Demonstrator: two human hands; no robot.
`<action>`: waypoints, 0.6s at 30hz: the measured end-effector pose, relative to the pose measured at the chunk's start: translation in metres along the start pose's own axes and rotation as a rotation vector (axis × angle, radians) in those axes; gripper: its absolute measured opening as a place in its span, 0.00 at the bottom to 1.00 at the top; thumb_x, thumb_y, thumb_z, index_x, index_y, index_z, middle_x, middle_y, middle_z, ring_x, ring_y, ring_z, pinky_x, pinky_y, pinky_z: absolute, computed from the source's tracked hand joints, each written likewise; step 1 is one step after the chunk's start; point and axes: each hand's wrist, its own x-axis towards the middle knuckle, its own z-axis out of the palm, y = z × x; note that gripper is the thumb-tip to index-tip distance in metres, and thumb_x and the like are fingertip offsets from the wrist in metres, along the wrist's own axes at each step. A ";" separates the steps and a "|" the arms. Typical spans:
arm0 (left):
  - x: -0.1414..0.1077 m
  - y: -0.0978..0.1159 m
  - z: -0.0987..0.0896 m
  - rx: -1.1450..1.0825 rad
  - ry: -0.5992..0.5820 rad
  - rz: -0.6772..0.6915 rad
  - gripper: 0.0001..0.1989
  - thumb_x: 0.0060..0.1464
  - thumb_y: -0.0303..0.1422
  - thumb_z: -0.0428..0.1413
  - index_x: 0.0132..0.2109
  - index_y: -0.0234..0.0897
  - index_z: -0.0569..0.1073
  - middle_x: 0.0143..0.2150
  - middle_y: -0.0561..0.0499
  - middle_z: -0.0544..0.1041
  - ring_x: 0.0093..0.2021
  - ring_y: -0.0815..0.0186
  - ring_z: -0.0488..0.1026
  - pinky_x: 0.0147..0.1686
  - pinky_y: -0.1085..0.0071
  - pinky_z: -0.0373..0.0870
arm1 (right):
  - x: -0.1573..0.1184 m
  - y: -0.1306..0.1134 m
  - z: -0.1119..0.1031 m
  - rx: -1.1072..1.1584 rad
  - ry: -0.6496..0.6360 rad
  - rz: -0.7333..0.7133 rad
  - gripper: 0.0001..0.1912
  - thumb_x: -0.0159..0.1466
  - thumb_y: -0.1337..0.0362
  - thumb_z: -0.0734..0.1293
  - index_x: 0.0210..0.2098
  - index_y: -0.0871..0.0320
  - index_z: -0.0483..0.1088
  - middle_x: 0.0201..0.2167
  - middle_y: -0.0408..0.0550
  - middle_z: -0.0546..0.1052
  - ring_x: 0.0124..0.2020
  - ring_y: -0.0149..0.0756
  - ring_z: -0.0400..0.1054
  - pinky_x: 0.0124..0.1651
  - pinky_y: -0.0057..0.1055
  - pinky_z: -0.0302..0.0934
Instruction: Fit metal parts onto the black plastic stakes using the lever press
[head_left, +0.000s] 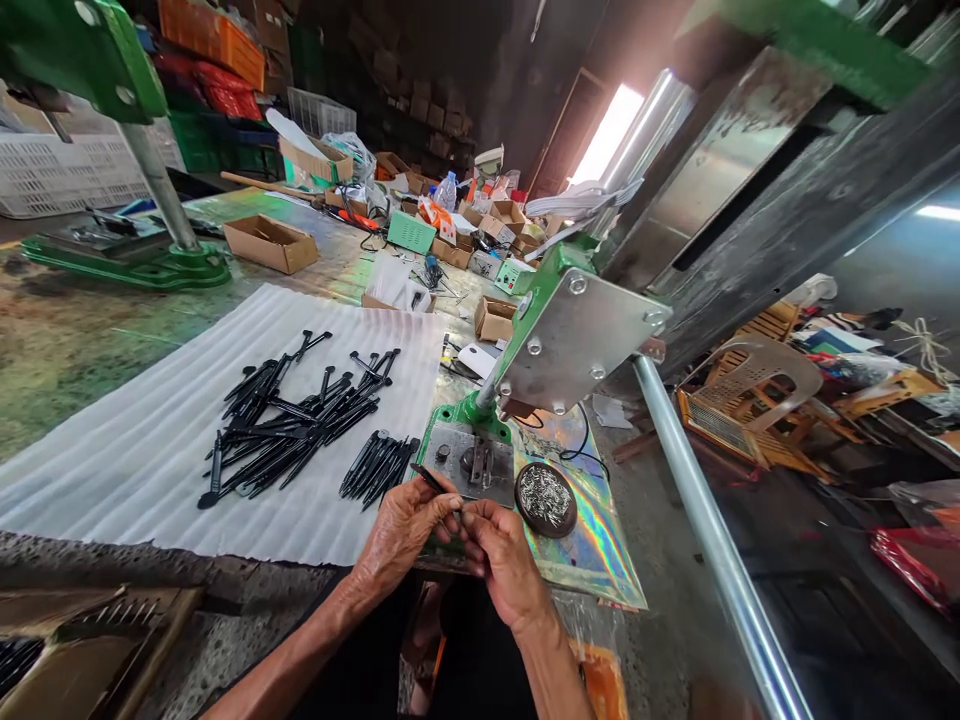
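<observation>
My left hand (401, 530) is closed around a slim black part (428, 478), whose end sticks up past the fingers. Fingertips of my right hand (506, 565) are pinched together, touching the left ones; whatever lies between them is hidden. Both hands are just in front of the metal base (459, 452) of a green hand press (577, 335). A dark round dish (522, 512) of small shiny metal pieces (547, 494) sits beside my right hand. To the left, a neat row of black pointed parts (379, 467) and a loose heap of round-ended black parts (300, 425) lie on white foam sheet (150, 430).
The press's long metal lever (712, 540) slopes down on the right. Another green press (131, 265) stands at the far left, near an open cardboard box (271, 244). Boxes, a green control box (411, 232) and cables clutter the table's back. A plastic chair (772, 375) stands right.
</observation>
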 end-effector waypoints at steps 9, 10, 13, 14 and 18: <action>0.040 -0.006 0.006 0.109 0.006 0.139 0.12 0.48 0.40 0.58 0.31 0.35 0.71 0.19 0.54 0.72 0.20 0.70 0.69 0.23 0.75 0.66 | 0.024 -0.002 -0.005 0.244 0.121 -0.070 0.15 0.42 0.65 0.73 0.30 0.63 0.72 0.22 0.43 0.67 0.19 0.23 0.50 0.19 0.21 0.39; 0.045 -0.006 0.007 0.114 -0.004 0.130 0.12 0.49 0.40 0.58 0.31 0.35 0.70 0.19 0.54 0.72 0.19 0.70 0.68 0.22 0.75 0.66 | 0.023 -0.003 -0.007 0.261 0.132 -0.074 0.16 0.42 0.65 0.74 0.30 0.63 0.73 0.23 0.43 0.67 0.20 0.23 0.51 0.19 0.20 0.40; 0.063 -0.006 0.007 0.149 -0.029 0.128 0.12 0.49 0.41 0.56 0.31 0.36 0.69 0.17 0.55 0.71 0.17 0.70 0.67 0.20 0.76 0.64 | 0.007 -0.012 -0.014 0.292 0.141 -0.085 0.17 0.42 0.66 0.76 0.32 0.62 0.74 0.24 0.44 0.68 0.20 0.23 0.52 0.19 0.19 0.42; 0.068 -0.006 0.007 0.173 -0.035 0.133 0.12 0.49 0.41 0.56 0.31 0.36 0.69 0.17 0.55 0.71 0.17 0.70 0.67 0.19 0.76 0.63 | -0.003 -0.018 -0.016 0.295 0.140 -0.094 0.17 0.43 0.66 0.76 0.33 0.62 0.75 0.26 0.45 0.69 0.21 0.22 0.52 0.19 0.18 0.43; 0.083 -0.004 0.007 0.259 -0.070 0.139 0.10 0.50 0.39 0.55 0.31 0.37 0.68 0.15 0.57 0.69 0.16 0.71 0.66 0.18 0.77 0.61 | -0.052 -0.053 -0.030 0.269 0.182 -0.195 0.15 0.50 0.64 0.76 0.37 0.60 0.76 0.29 0.46 0.69 0.21 0.22 0.52 0.20 0.17 0.51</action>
